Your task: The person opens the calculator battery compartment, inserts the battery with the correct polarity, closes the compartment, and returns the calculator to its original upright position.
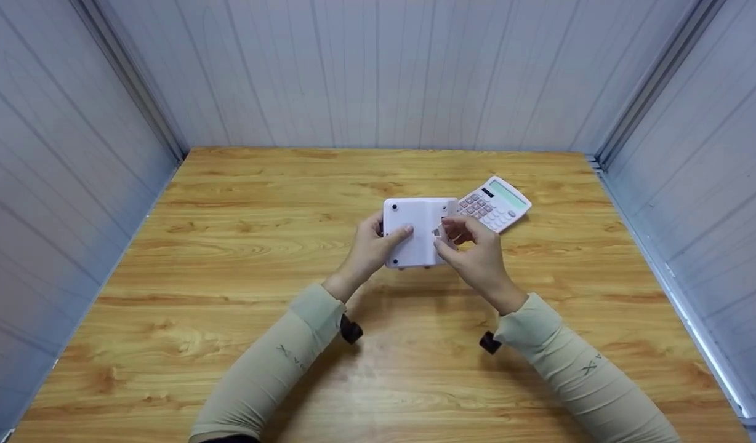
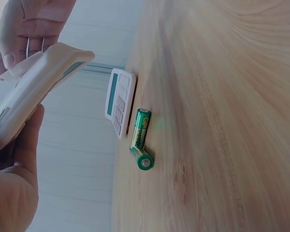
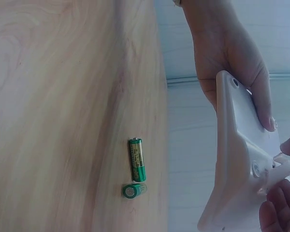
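My left hand (image 1: 367,246) grips a white calculator (image 1: 413,215) turned back side up, with the thumb on its back and the other fingers beneath. At the calculator's right end, my right hand (image 1: 481,253) pinches a small white battery cover (image 3: 282,173) between thumb and fingers. This cover stands tilted up from the battery compartment, whose inside is mostly hidden by the fingers. Below the held calculator, two green batteries lie on the table: one battery (image 2: 141,126) lengthwise, the other battery (image 2: 143,159) end-on beside it. The head view hides both.
A second white calculator (image 1: 504,206), keys and screen up, lies on the wooden table (image 1: 261,246) behind my right hand. Panelled walls (image 1: 378,74) enclose the table at the back and both sides. Dark wrist cameras (image 1: 351,330) hang under the sleeves.
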